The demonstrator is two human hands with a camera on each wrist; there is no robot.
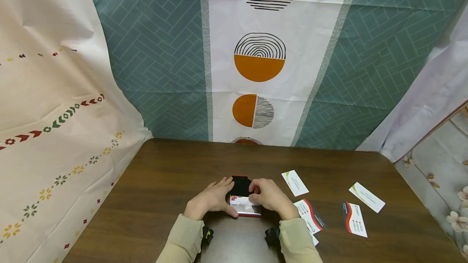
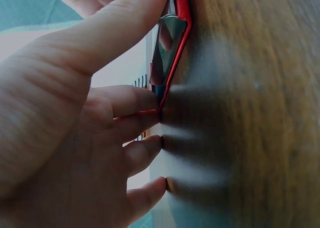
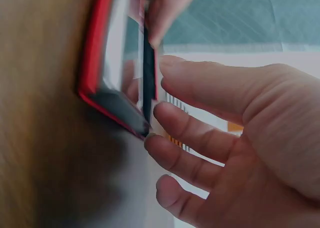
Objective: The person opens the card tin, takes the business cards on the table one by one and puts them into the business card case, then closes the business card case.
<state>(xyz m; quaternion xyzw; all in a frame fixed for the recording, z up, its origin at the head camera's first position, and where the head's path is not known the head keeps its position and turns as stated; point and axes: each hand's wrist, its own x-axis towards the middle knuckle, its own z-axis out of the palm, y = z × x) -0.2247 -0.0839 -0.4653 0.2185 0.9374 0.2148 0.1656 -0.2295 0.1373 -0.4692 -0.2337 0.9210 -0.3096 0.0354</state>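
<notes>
A business card holder (image 1: 250,215), red outside and black inside, lies unfolded on the table with its black lid (image 1: 239,186) towards the far side. A printed business card (image 1: 239,201) shows in its near half. My left hand (image 1: 213,199) holds the holder's left side, thumb at the near corner and fingers spread by the lid; in the left wrist view the index finger touches the fold. At the right side, my right hand (image 1: 269,195) has curled fingers and pinches the edge by the lid. The right wrist view shows its thumb (image 3: 200,82) against that edge.
To the right lie several business cards: a white one (image 1: 295,183), another white one (image 1: 367,197), a red-and-black one (image 1: 354,219), and overlapping cards (image 1: 308,216) near the right sleeve. Patterned cloth (image 1: 175,52) hangs behind the brown table (image 1: 164,165).
</notes>
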